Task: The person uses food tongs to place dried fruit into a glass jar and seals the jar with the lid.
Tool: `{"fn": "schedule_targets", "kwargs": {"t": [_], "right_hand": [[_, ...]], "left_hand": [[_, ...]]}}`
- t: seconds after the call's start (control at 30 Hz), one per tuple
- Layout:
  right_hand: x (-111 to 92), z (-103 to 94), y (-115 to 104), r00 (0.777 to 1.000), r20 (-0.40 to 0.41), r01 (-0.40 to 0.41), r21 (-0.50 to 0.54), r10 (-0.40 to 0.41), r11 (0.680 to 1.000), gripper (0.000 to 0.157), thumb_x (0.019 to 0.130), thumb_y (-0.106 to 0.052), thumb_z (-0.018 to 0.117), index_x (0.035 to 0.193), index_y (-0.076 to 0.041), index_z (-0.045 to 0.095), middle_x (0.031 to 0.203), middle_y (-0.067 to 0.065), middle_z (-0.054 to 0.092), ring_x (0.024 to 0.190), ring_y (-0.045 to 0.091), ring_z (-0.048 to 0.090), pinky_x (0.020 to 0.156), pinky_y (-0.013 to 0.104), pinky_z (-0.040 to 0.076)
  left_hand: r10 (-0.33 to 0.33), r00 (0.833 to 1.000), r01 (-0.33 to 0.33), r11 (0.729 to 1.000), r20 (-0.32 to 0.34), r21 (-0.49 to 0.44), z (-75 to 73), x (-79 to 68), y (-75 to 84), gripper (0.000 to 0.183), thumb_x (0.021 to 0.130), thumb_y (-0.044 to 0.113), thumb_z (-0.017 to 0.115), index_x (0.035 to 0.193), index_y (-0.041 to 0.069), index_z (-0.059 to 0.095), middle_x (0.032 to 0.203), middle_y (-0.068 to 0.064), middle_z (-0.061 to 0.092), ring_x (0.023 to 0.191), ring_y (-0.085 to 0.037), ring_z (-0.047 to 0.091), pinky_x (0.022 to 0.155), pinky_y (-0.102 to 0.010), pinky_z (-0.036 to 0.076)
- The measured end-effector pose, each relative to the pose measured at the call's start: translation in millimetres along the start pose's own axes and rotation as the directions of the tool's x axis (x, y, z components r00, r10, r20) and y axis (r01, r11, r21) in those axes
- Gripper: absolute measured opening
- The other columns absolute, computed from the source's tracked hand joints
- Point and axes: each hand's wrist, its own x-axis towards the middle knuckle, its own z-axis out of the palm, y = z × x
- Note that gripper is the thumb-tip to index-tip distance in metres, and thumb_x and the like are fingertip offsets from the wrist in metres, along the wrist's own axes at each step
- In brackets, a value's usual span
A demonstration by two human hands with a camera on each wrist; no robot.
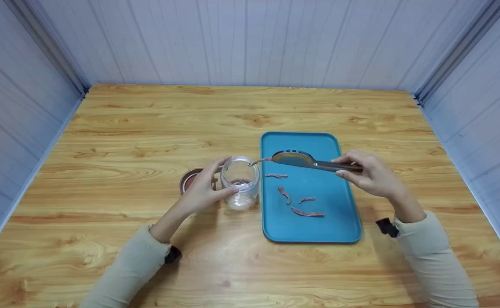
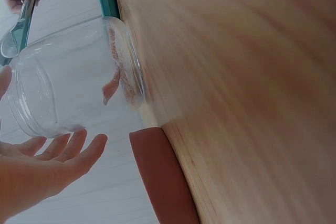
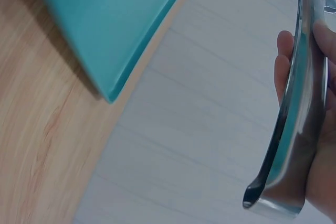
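Observation:
My left hand (image 1: 203, 191) holds an open glass jar (image 1: 242, 200) around its upper part, thumb on the near side and fingers on the far side. Inside, reddish-brown meat strips (image 2: 111, 85) lie at the bottom, one leaning up the wall. On the right, my right hand (image 1: 374, 176) grips metal serving tongs (image 1: 293, 159) by the handle, thumb and fingers on opposite sides. From their broad tips a thin meat strip (image 1: 260, 161) sticks out leftward, its free end at the jar's rim. Below the tongs, a blue tray (image 1: 310, 231) carries several more strips (image 1: 308, 212).
A brown lid (image 1: 186, 179) with a pale ring inside lies left of the jar, partly behind my left hand. The tray's left edge stands close beside the jar. White panel walls (image 1: 250, 42) border the wooden table (image 1: 168, 115) at the back and sides.

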Motion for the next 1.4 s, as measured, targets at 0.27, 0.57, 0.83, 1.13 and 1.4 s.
{"fn": "schedule_targets", "kwargs": {"t": [0.27,0.57,0.83,1.13,1.4], "right_hand": [[13,8.6,-18,0.999,0.008,0.045,0.04,-0.045,0.998,0.026,0.071,0.014,0.064,0.095,0.004,0.06,0.079,0.009,0.056,0.057,0.014,0.047,0.045,0.021,0.037],[13,22.4,-3,0.998,0.034,0.047,0.038,-0.048,0.998,0.024,0.076,0.002,0.066,0.099,-0.005,0.061,0.082,0.002,0.056,0.062,0.011,0.046,0.049,0.023,0.038],[19,17.4,-25,0.999,0.012,0.047,0.044,-0.048,0.998,0.026,0.072,0.012,0.065,0.096,0.004,0.059,0.08,0.01,0.055,0.059,0.016,0.047,0.048,0.024,0.036],[0,11.5,0,1.0,0.012,-0.017,0.07,0.017,0.997,0.028,0.076,0.006,0.064,0.104,0.0,0.06,0.088,0.006,0.057,0.064,0.012,0.048,0.049,0.021,0.039],[-16,2.3,10,0.999,0.007,-0.034,0.078,0.034,0.996,0.03,0.076,0.007,0.063,0.105,0.001,0.059,0.091,0.006,0.057,0.062,0.012,0.048,0.049,0.02,0.039]], "left_hand": [[-0.008,1.0,0.008,1.0,0.004,-0.009,-0.3,0.8,0.9,0.073,0.073,0.025,0.073,0.133,0.007,0.036,0.128,-0.011,0.041,0.115,-0.022,0.038,0.089,-0.044,0.038],[-0.029,0.999,0.029,0.999,0.023,-0.026,-6.4,-6.6,37.7,0.067,0.076,0.01,0.069,0.131,-0.006,0.034,0.129,-0.021,0.038,0.116,-0.032,0.036,0.09,-0.049,0.035],[-0.052,0.998,0.052,0.999,0.027,-0.015,-6.0,-6.1,35.9,0.068,0.076,0.012,0.07,0.131,-0.004,0.034,0.129,-0.019,0.038,0.117,-0.03,0.036,0.09,-0.048,0.035],[-0.012,1.0,0.012,1.0,0.0,-0.001,0.5,0.1,0.1,0.072,0.074,0.028,0.072,0.132,0.006,0.036,0.129,-0.01,0.04,0.115,-0.022,0.038,0.088,-0.045,0.038],[0.002,1.0,-0.002,1.0,-0.005,0.01,0.1,-0.3,0.0,0.072,0.074,0.03,0.071,0.132,0.005,0.036,0.129,-0.009,0.041,0.115,-0.021,0.038,0.089,-0.046,0.038]]}}
